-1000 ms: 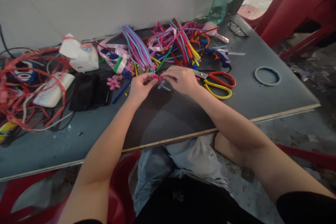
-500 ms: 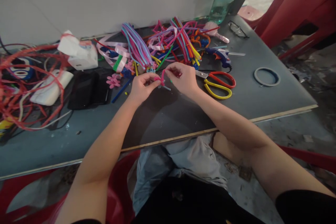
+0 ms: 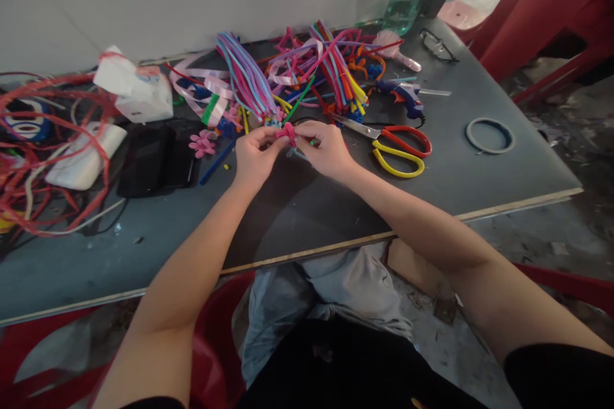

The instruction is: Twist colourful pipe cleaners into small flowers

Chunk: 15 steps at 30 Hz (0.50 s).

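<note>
Between my two hands is a bright pink pipe cleaner (image 3: 286,133), bent into a small looped shape. My left hand (image 3: 258,152) pinches its left side with thumb and forefinger. On the other side, my right hand (image 3: 325,148) is closed on it too, fingertips almost meeting the left ones. A short pale stem pokes out just below the fingers. Red-and-yellow-handled scissors (image 3: 400,150) lie right of my right hand. A pink pipe cleaner flower (image 3: 203,143) rests left of my left hand, near a blue pipe cleaner (image 3: 217,165).
Bundles of coloured pipe cleaners (image 3: 249,80) lie behind my hands, with a glue gun (image 3: 403,97), a hairbrush (image 3: 396,51) and glasses (image 3: 437,45) to the right. A tape roll (image 3: 489,135) sits farther right. Phones (image 3: 146,163), a tissue pack (image 3: 144,96) and tangled red cord (image 3: 103,192) are left.
My hands have come closer together. The pink pipe cleaner's raised end, held up by my right hand before, is now folded down into the compact shape. The view has shifted slightly.
</note>
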Each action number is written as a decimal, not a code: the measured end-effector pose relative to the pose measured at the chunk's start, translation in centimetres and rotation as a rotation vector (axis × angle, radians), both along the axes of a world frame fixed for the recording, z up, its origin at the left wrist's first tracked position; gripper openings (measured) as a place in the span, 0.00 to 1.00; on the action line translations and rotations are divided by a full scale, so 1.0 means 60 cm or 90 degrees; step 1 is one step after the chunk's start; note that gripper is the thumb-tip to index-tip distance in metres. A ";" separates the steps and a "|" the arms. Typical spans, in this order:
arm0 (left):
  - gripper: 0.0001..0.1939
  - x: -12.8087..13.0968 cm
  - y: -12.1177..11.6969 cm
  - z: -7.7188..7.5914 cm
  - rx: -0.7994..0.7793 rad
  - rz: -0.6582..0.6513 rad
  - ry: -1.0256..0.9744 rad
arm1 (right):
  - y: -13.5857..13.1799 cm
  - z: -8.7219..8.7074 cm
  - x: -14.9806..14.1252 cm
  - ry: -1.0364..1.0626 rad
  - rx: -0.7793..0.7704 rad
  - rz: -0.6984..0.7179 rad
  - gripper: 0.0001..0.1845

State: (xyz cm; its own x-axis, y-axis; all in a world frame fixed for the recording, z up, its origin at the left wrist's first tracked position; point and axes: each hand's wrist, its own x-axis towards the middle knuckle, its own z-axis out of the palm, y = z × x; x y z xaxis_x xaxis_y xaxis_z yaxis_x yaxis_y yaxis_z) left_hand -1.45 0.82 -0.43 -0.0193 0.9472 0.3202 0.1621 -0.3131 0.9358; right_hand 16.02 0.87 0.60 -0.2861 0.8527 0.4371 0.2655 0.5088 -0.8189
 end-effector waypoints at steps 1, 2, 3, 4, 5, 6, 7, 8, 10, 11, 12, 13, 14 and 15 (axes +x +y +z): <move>0.22 0.001 0.000 -0.001 -0.001 0.003 -0.006 | 0.000 0.001 0.001 -0.004 0.002 0.017 0.13; 0.23 0.001 0.000 -0.001 -0.001 0.005 -0.013 | 0.001 0.000 0.001 0.001 -0.003 0.033 0.13; 0.23 0.002 0.000 -0.001 0.000 0.006 -0.020 | 0.003 -0.001 0.000 0.015 -0.014 0.046 0.13; 0.24 0.003 0.000 -0.001 0.004 0.007 -0.028 | 0.004 -0.005 -0.001 0.039 -0.029 0.053 0.12; 0.25 0.004 0.000 -0.001 0.009 0.009 -0.035 | 0.005 -0.009 -0.003 0.070 -0.047 0.053 0.11; 0.25 0.005 0.000 -0.001 0.015 0.012 -0.041 | 0.007 -0.013 -0.006 0.105 -0.070 0.049 0.12; 0.25 0.006 0.001 -0.001 0.021 0.016 -0.045 | 0.008 -0.018 -0.008 0.141 -0.096 0.044 0.14; 0.25 0.006 0.001 -0.001 0.026 0.019 -0.048 | 0.009 -0.022 -0.010 0.174 -0.124 0.038 0.18; 0.25 0.005 0.003 -0.002 0.032 0.020 -0.051 | 0.012 -0.028 -0.012 0.220 -0.178 0.027 0.25; 0.25 0.005 0.004 -0.003 0.034 0.020 -0.052 | 0.014 -0.029 -0.012 0.226 -0.196 0.022 0.26; 0.25 0.004 0.004 -0.004 0.035 0.021 -0.053 | 0.016 -0.029 -0.010 0.220 -0.201 0.013 0.24; 0.25 0.004 0.005 -0.005 0.034 0.022 -0.055 | 0.017 -0.029 -0.009 0.202 -0.194 0.000 0.21; 0.24 0.004 0.005 -0.005 0.031 0.024 -0.055 | 0.019 -0.027 -0.007 0.176 -0.176 -0.015 0.17; 0.24 0.004 0.005 -0.006 0.027 0.025 -0.055 | 0.020 -0.025 -0.005 0.146 -0.154 -0.033 0.14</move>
